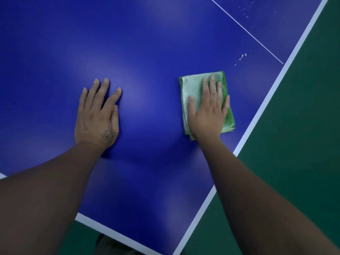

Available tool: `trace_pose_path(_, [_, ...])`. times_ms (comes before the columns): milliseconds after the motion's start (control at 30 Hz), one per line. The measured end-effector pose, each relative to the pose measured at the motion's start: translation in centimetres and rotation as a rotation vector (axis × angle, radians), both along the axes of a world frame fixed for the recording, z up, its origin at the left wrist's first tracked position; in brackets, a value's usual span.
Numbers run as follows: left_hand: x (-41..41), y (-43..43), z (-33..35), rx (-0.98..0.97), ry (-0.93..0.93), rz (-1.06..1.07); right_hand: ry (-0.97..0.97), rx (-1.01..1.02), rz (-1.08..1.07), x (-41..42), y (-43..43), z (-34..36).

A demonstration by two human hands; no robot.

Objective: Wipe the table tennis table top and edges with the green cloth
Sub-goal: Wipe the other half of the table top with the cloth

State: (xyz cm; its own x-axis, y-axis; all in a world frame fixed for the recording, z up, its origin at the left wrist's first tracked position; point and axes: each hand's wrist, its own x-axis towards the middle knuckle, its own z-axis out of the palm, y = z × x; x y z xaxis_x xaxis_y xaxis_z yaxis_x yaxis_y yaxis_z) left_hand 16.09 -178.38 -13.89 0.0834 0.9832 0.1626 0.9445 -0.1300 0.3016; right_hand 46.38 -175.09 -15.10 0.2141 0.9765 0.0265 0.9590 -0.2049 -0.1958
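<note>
Under my right hand lies the green cloth, folded into a rectangle and flat on the blue table top. My fingers are straight and spread across it, the palm pressing down, nothing curled round it. Well to the left of the cloth my left hand rests flat on the bare surface, fingers straight and a little apart, holding nothing; I judge it is bracing me as I lean. From the head view the risks are these. Since I press the cloth rather than grip it, a quick stroke could let my palm slide over it and leave it bunched. The folded layers at the cloth's corner nearest my wrist look loose and could open and drag. Just beyond the cloth, up and to the right, sit white specks, with more past the thin white centre line. Whether they are dirt or chips I cannot tell, and a light pass could miss them. To the right of the cloth runs the white edge band, near but not touching; a stroke carried too far could push the cloth off onto the dark green floor. Left of the cloth the top is smooth and glossy, with soft patches of reflected light. Of the room only that floor shows.
</note>
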Motion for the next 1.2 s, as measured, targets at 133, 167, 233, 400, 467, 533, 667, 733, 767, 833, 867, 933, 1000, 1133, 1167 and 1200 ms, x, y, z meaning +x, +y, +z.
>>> trace_pose_path(133, [0.1,-0.3,0.1,-0.003,0.005,-0.002,-0.068,0.010,0.076,-0.7,-3.4,0.0])
trace_pose_path(167, [0.1,-0.3,0.2,0.004,0.004,-0.005,-0.066,0.013,0.081,-1.5,-5.3,0.0])
trace_pose_path(233, [0.3,-0.3,0.3,0.020,0.007,0.001,-0.036,0.018,0.106,-3.0,-9.8,0.2])
trace_pose_path(400, [0.9,-0.9,0.3,-0.001,0.065,0.054,0.058,-0.024,0.254,-2.0,-18.0,0.6])
trace_pose_path(467, [1.8,-1.1,0.3,-0.045,0.088,0.118,0.066,-0.042,0.370,0.9,-17.4,0.7])
trace_pose_path(533, [4.0,-1.8,0.5,-0.107,0.088,0.266,0.039,-0.074,0.501,4.5,-15.1,0.8])
trace_pose_path(667, [12.6,-3.3,0.9,-0.212,0.067,0.620,0.014,-0.061,0.653,11.5,-7.2,0.9])
trace_pose_path(733, [17.7,-3.5,0.8,-0.238,0.058,0.733,0.008,-0.042,0.762,14.6,-2.9,0.7])
trace_pose_path(767, [19.7,-3.7,0.5,-0.240,0.058,0.755,-0.001,-0.036,0.816,15.9,-0.8,0.7])
trace_pose_path(833, [21.7,-3.8,-0.3,-0.224,0.079,0.754,-0.023,-0.039,0.879,17.8,2.9,0.8])
trace_pose_path(867, [21.9,-3.5,-0.8,-0.208,0.087,0.759,-0.034,-0.037,0.893,18.2,4.3,0.9])
trace_pose_path(933, [21.5,-3.4,-1.1,-0.210,0.107,0.779,-0.043,-0.028,0.909,18.5,5.4,0.8])
trace_pose_path(1000, [21.6,-3.3,-1.1,-0.221,0.117,0.792,-0.053,-0.017,0.873,18.2,4.5,0.9])
trace_pose_path(1133, [21.9,-3.1,-0.7,-0.248,0.104,0.789,-0.080,-0.073,0.759,16.7,-0.2,1.1])
trace_pose_path(1167, [21.9,-3.1,-0.7,-0.251,0.105,0.792,-0.090,-0.082,0.749,16.0,-1.6,0.9])
trace_pose_path(1200, [21.8,-3.1,-0.7,-0.252,0.104,0.796,-0.090,-0.088,0.750,15.3,-2.9,0.8])
